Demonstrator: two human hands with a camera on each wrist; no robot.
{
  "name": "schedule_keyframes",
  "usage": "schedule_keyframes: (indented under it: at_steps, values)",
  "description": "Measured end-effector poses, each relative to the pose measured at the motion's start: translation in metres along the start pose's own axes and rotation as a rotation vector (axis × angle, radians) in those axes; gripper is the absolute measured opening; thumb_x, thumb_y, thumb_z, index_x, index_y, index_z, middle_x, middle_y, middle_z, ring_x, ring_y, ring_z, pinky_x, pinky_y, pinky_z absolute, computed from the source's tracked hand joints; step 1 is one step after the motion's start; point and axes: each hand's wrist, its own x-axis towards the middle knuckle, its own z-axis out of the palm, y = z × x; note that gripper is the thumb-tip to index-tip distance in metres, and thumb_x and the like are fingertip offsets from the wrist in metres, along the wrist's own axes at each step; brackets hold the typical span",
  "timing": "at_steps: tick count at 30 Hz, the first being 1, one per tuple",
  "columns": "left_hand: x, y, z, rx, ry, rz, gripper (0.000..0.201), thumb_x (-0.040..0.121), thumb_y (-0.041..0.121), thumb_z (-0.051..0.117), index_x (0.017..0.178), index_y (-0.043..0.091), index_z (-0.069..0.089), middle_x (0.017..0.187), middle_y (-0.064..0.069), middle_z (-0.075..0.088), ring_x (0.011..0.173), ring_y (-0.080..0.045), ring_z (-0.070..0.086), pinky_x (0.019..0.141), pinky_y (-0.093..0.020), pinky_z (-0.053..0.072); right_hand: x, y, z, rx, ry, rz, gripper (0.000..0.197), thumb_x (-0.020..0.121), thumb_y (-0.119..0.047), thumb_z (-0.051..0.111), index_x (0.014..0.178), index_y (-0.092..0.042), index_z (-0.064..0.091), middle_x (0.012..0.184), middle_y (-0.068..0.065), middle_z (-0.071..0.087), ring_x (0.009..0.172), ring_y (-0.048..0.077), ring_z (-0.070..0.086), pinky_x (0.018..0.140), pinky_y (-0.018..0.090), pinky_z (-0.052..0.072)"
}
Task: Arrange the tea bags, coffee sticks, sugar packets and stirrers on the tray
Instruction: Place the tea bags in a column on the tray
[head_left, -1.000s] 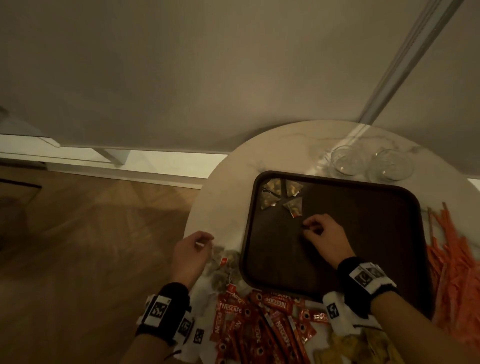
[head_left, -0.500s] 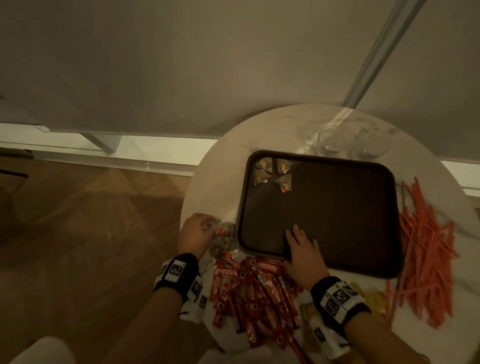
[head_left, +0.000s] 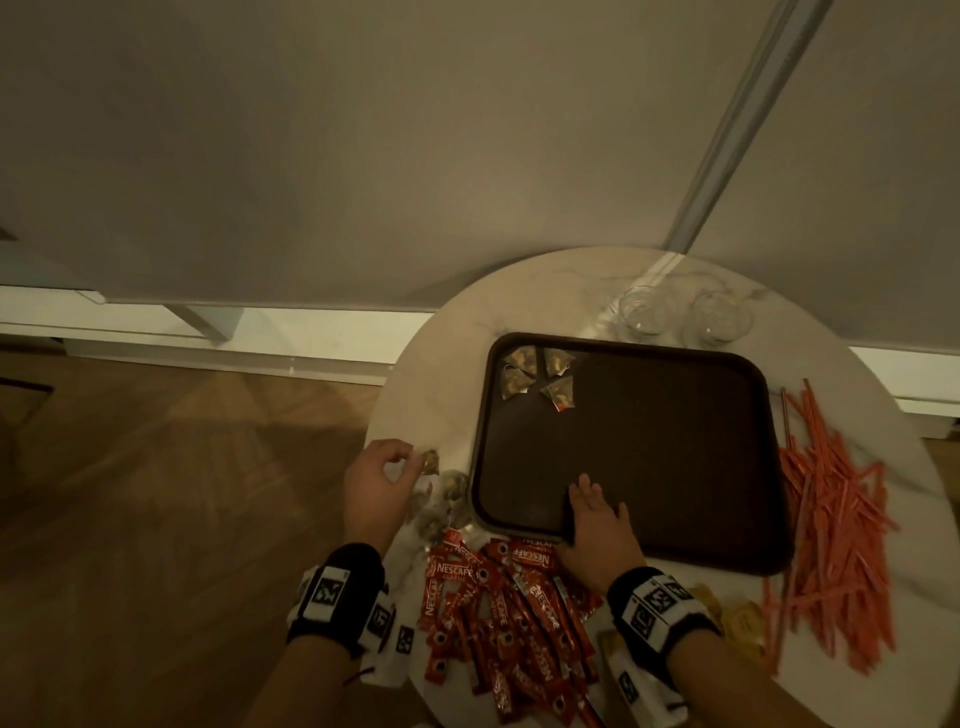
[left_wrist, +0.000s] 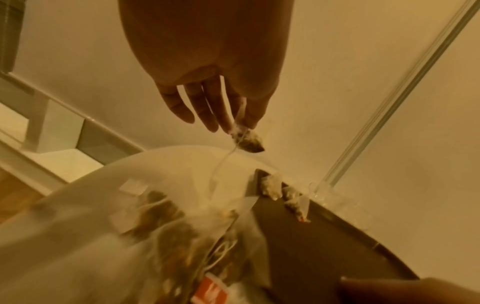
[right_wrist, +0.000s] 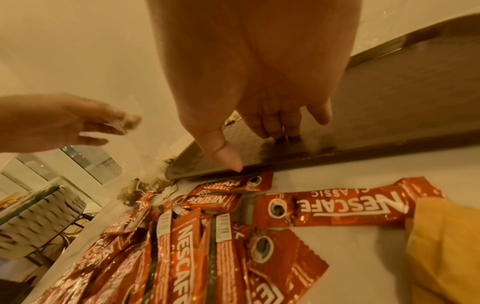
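Observation:
A dark brown tray (head_left: 675, 447) lies on a round white table (head_left: 441, 332). Several pyramid tea bags (head_left: 540, 376) sit in the tray's far left corner. My left hand (head_left: 382, 480) is left of the tray and pinches one tea bag (left_wrist: 248, 139) between thumb and fingertips, lifted above a loose pile of tea bags (head_left: 441, 501). My right hand (head_left: 597, 522) rests flat over the tray's near rim, fingers straight, holding nothing. Red coffee sticks (head_left: 509, 618) lie in a heap at the near edge. Orange stirrers (head_left: 836, 530) spread on the right. Yellow sugar packets (head_left: 737, 623) lie by my right wrist.
Two clear glasses (head_left: 680, 314) stand behind the tray near the wall. The table's edge drops to a wooden floor (head_left: 156, 519) on the left. Most of the tray's surface (right_wrist: 389, 98) is bare.
My right hand has drawn back from the tray's middle to its near rim and flattened there. My left hand has picked a tea bag out of the pile and raised it.

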Motion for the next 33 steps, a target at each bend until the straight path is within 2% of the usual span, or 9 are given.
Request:
schedule_keyframes:
  at_steps: [4, 7, 12, 15, 19, 23, 27, 30, 33]
  values:
    - [-0.013, 0.035, -0.005, -0.067, 0.01, 0.076, 0.01, 0.09, 0.02, 0.069, 0.08, 0.022, 0.067, 0.088, 0.014, 0.067, 0.084, 0.001, 0.06, 0.072, -0.021, 0.046, -0.001, -0.001, 0.0, 0.026, 0.001, 0.014, 0.08, 0.096, -0.038, 0.051, 0.158, -0.014, 0.005, 0.166, 0.006, -0.004, 0.153, 0.022, 0.001, 0.122, 0.05, 0.001]
    - [-0.023, 0.051, -0.001, -0.114, -0.045, 0.115, 0.009, 0.092, 0.022, 0.067, 0.083, 0.021, 0.068, 0.084, 0.012, 0.068, 0.081, -0.002, 0.062, 0.07, -0.022, 0.051, -0.005, -0.003, -0.006, 0.082, 0.016, -0.006, 0.077, 0.097, -0.037, 0.051, 0.158, -0.018, 0.008, 0.166, 0.006, 0.002, 0.153, 0.023, 0.004, 0.122, 0.049, 0.002]
    - [-0.045, 0.072, 0.008, -0.211, -0.144, 0.121, 0.015, 0.094, 0.02, 0.062, 0.081, 0.016, 0.069, 0.081, 0.014, 0.07, 0.076, -0.004, 0.066, 0.065, -0.014, 0.051, -0.028, -0.03, -0.019, 0.519, 0.139, -0.29, 0.072, 0.091, -0.018, 0.063, 0.154, -0.025, 0.028, 0.158, -0.009, 0.026, 0.145, 0.007, 0.024, 0.118, 0.021, 0.016]
    - [-0.06, 0.082, 0.015, -0.312, -0.198, 0.083, 0.016, 0.095, 0.017, 0.061, 0.082, 0.013, 0.07, 0.08, 0.006, 0.072, 0.075, -0.009, 0.069, 0.067, -0.019, 0.055, -0.044, -0.049, -0.022, 0.838, 0.133, -0.354, 0.061, 0.089, -0.014, 0.068, 0.144, -0.03, 0.045, 0.14, -0.018, 0.049, 0.126, -0.003, 0.047, 0.104, 0.012, 0.038]
    - [-0.071, 0.086, 0.02, -0.384, -0.217, 0.033, 0.018, 0.095, 0.018, 0.061, 0.081, 0.011, 0.069, 0.076, 0.001, 0.072, 0.072, -0.01, 0.068, 0.066, -0.018, 0.053, -0.052, -0.056, -0.021, 1.063, 0.068, -0.313, 0.021, 0.096, -0.02, 0.063, 0.115, -0.019, 0.071, 0.108, -0.006, 0.074, 0.101, 0.009, 0.069, 0.09, 0.026, 0.055]
    - [-0.073, 0.092, 0.019, -0.479, -0.195, -0.037, 0.022, 0.096, 0.016, 0.059, 0.08, 0.001, 0.062, 0.062, 0.003, 0.064, 0.057, -0.006, 0.061, 0.056, -0.015, 0.048, -0.059, -0.045, -0.023, 1.204, 0.039, -0.199, 0.013, 0.095, -0.009, 0.061, 0.101, -0.008, 0.073, 0.09, 0.007, 0.077, 0.083, 0.02, 0.073, 0.071, 0.022, 0.056]
    - [-0.072, 0.094, 0.02, -0.497, -0.191, -0.033, 0.022, 0.096, 0.015, 0.06, 0.083, -0.002, 0.061, 0.063, 0.003, 0.066, 0.056, -0.008, 0.065, 0.056, -0.017, 0.05, -0.061, -0.038, -0.024, 1.403, -0.099, -0.087, 0.018, 0.097, -0.002, 0.055, 0.11, 0.0, 0.067, 0.096, 0.016, 0.075, 0.087, 0.027, 0.073, 0.069, 0.029, 0.058]
    - [-0.07, 0.088, 0.027, -0.422, -0.156, 0.001, 0.013, 0.094, 0.021, 0.064, 0.087, 0.01, 0.068, 0.079, 0.001, 0.071, 0.075, -0.012, 0.069, 0.067, -0.022, 0.055, -0.064, -0.04, -0.029, 1.693, -0.195, -0.005, 0.025, 0.099, -0.001, 0.046, 0.118, 0.007, 0.061, 0.105, 0.024, 0.072, 0.098, 0.035, 0.071, 0.074, 0.034, 0.061]
    - [-0.072, 0.083, 0.036, -0.275, -0.105, 0.171, 0.005, 0.091, 0.019, 0.068, 0.086, 0.021, 0.067, 0.091, 0.01, 0.068, 0.087, -0.01, 0.066, 0.071, -0.023, 0.054, -0.067, -0.042, -0.036, 1.953, -0.274, 0.048, 0.034, 0.093, -0.005, 0.047, 0.12, 0.013, 0.057, 0.114, 0.031, 0.066, 0.106, 0.04, 0.067, 0.078, 0.04, 0.06]
